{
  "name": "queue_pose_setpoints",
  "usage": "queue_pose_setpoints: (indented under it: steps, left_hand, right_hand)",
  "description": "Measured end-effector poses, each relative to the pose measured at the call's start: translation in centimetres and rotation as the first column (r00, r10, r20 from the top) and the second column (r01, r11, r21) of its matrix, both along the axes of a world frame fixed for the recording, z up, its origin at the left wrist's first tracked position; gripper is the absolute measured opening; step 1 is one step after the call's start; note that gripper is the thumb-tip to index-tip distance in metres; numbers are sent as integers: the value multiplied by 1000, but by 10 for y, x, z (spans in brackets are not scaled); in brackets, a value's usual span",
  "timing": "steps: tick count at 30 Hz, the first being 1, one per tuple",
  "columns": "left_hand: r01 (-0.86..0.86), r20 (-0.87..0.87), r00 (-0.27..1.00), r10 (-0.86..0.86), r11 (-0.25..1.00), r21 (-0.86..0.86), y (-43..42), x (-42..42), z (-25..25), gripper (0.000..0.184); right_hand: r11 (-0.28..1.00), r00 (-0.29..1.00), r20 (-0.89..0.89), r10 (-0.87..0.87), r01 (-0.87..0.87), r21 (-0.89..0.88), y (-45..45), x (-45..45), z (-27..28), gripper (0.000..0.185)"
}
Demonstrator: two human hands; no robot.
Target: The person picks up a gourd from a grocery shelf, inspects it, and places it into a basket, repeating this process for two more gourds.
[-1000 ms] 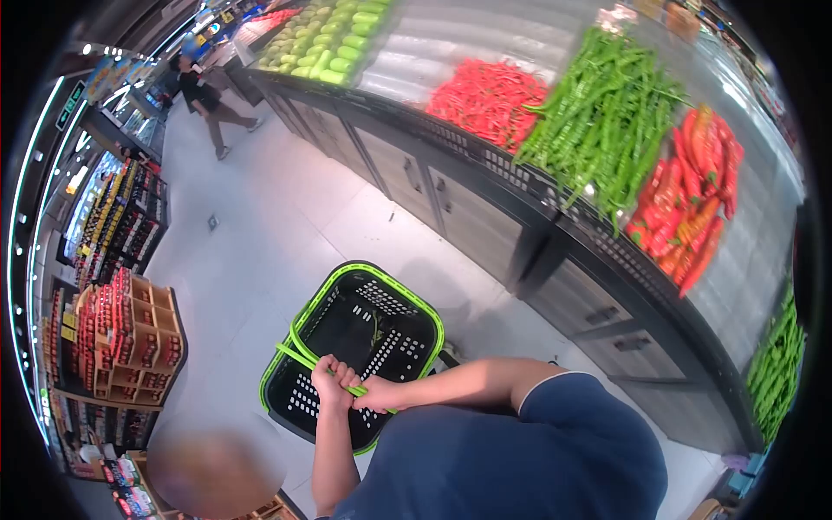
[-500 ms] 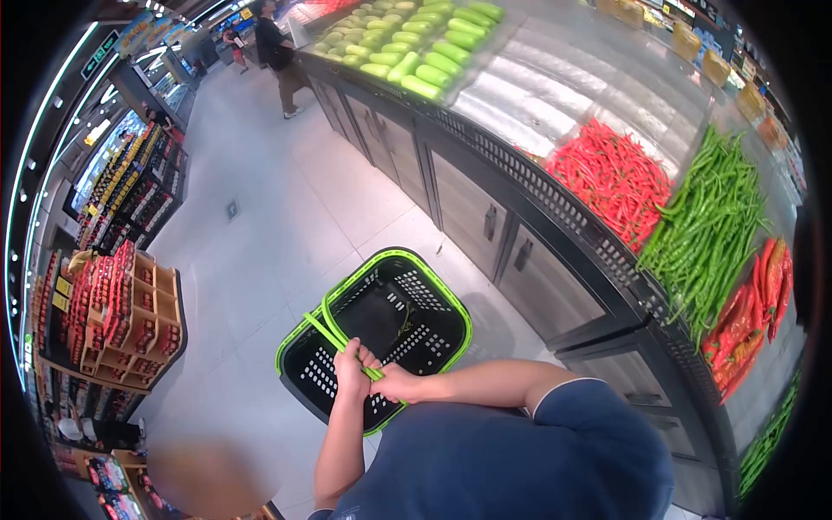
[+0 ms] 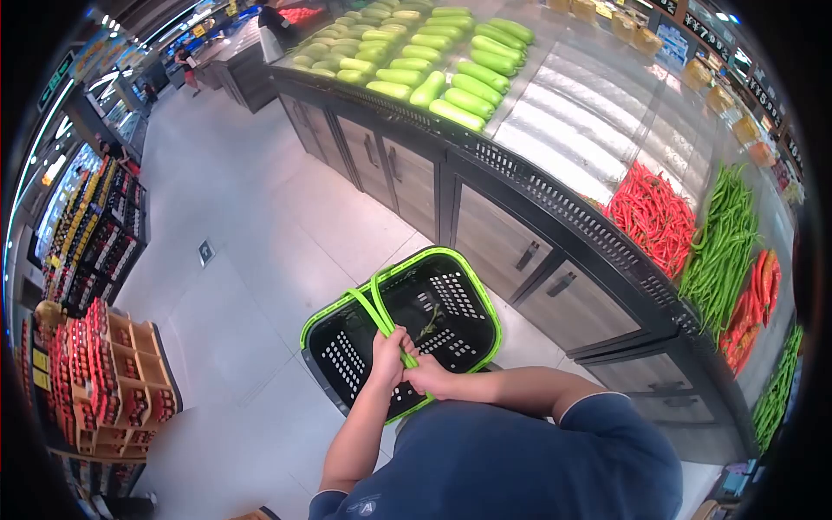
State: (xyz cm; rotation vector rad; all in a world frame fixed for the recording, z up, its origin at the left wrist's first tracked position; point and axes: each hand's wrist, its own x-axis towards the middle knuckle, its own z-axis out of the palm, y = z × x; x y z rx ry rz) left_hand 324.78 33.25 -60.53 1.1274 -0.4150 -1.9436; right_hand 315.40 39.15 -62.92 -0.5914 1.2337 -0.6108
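A black shopping basket (image 3: 342, 386) with a bright green rim hangs in front of my body, over the floor. Its two green handles (image 3: 371, 308) are brought together over the opening. My left hand (image 3: 390, 354) is closed around them, and my right hand (image 3: 430, 378) grips them right beside it, the two hands touching. Inside the basket lies a thin, dark green stem-like scrap (image 3: 431, 322), too small to name. The grip hides part of the handles.
Along the right runs a produce counter (image 3: 529, 247) bearing pale green gourds (image 3: 429, 87), red chillies (image 3: 652, 208), long green peppers (image 3: 719, 243) and larger red peppers (image 3: 750, 316). On the left stand a wooden shelf of red jars (image 3: 130, 373) and a bottle rack (image 3: 95, 230). A person (image 3: 185, 68) is far off.
My view has shifted forward along the aisle; the basket and both hands now sit further right in view. The walking person at the counter's far end is now mostly hidden. My grip is unchanged.
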Motion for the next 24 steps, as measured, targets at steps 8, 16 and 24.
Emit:
queue_pose_setpoints:
  steps: [8,16,24]
  left_hand:
    - [139,56,989,-140,990,22,-116,7,-36,12]
    - [332,343,892,-293,941,-59,-248,-3,-50,13]
    - [438,432,807,-402,899,18,-341,-19,-78,10]
  right_hand:
    - [986,983,75,-168,167,13,-101,19,-50,12]
    - [946,925,202,-323,324,31,-248,11,-62,8]
    - [876,853,201,-482,461,145,-348,-6,-88,16]
